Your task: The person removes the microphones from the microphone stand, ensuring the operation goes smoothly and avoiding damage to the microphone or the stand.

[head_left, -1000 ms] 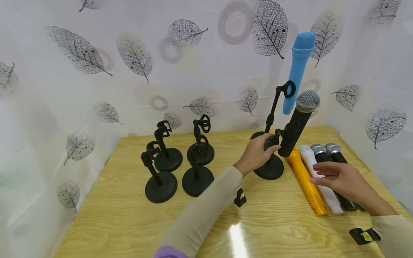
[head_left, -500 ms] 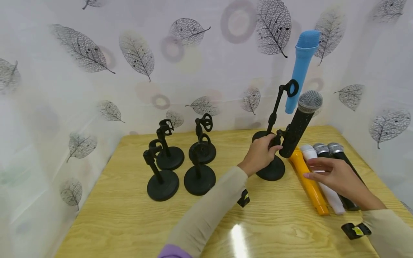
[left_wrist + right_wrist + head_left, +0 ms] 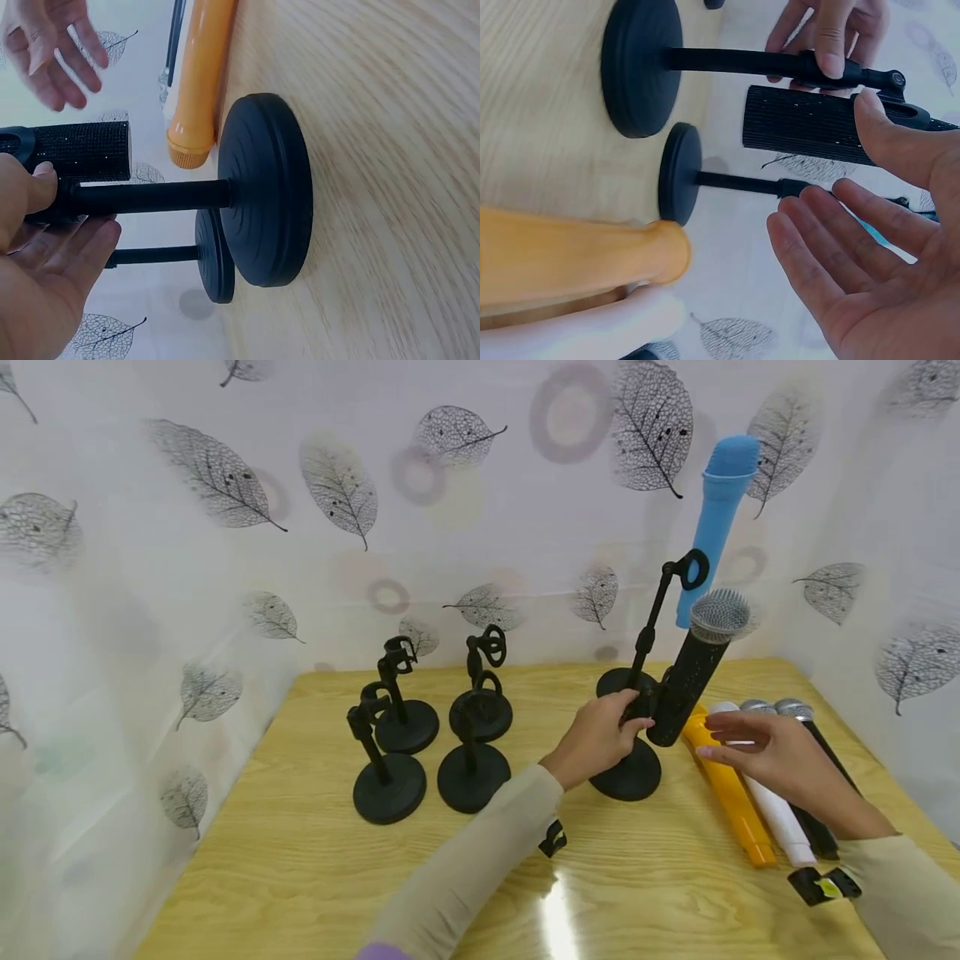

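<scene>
A black microphone with a silver mesh head (image 3: 720, 614) leans in the clip of a black desk stand (image 3: 630, 774). My left hand (image 3: 596, 737) grips this stand's post just below the clip, thumb and fingers around it in the left wrist view. Close to the microphone's right side is my right hand (image 3: 787, 764), its fingers spread and relaxed with nothing in them. In the right wrist view its thumb (image 3: 874, 124) overlaps the sparkly black handle (image 3: 802, 124). Behind, a blue microphone (image 3: 716, 527) stands tilted in a second stand (image 3: 647, 639).
Orange (image 3: 731, 810) and white (image 3: 783, 822) microphones lie at the right with black ones (image 3: 795, 710), partly behind my right hand. Several stands with bare clips, one with its base (image 3: 390, 789) foremost, group left of centre. A leaf-patterned backdrop (image 3: 337, 577) rises behind the wooden table (image 3: 300, 877).
My left hand has brought the front stand and its black microphone slightly nearer and leftward. My right hand has moved left toward the microphone. The head view has turned a little left.
</scene>
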`<state>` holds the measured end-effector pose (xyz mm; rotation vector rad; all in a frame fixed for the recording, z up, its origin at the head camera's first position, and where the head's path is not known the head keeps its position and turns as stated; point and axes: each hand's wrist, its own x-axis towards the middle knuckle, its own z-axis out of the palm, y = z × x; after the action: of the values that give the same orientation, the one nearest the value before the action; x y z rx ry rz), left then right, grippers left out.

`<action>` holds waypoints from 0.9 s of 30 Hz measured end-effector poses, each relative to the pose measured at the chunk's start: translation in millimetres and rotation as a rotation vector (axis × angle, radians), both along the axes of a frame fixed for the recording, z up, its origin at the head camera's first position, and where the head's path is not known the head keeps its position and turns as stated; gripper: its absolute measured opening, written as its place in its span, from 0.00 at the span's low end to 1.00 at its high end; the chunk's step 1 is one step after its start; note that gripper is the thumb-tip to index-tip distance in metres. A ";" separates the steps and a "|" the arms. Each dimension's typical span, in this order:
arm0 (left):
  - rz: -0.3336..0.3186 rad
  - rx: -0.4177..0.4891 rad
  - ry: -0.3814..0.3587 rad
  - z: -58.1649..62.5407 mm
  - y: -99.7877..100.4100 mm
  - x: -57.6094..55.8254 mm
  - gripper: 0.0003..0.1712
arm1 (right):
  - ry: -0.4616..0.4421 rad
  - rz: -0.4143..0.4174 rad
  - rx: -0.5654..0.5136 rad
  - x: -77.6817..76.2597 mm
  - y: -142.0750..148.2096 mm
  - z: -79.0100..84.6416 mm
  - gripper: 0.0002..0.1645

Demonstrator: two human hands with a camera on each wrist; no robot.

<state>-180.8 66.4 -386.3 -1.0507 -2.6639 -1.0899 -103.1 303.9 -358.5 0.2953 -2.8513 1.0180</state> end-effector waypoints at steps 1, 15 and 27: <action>-0.006 0.002 0.004 0.0 -1.9 1.2 0.24 | 0.005 0.004 0.001 -0.3 -1.6 2.2 0.32; -0.019 -0.037 0.034 2.3 -34.2 19.6 0.11 | 0.066 0.048 -0.096 -9.9 -37.1 35.4 0.32; -0.037 -0.017 0.013 2.0 -53.9 31.6 0.09 | 0.155 0.090 -0.114 -12.9 -62.0 47.5 0.29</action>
<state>-149.3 12.6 -384.4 -1.1097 -2.6586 -1.0655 -116.0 241.9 -311.0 0.4734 -2.6519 1.1159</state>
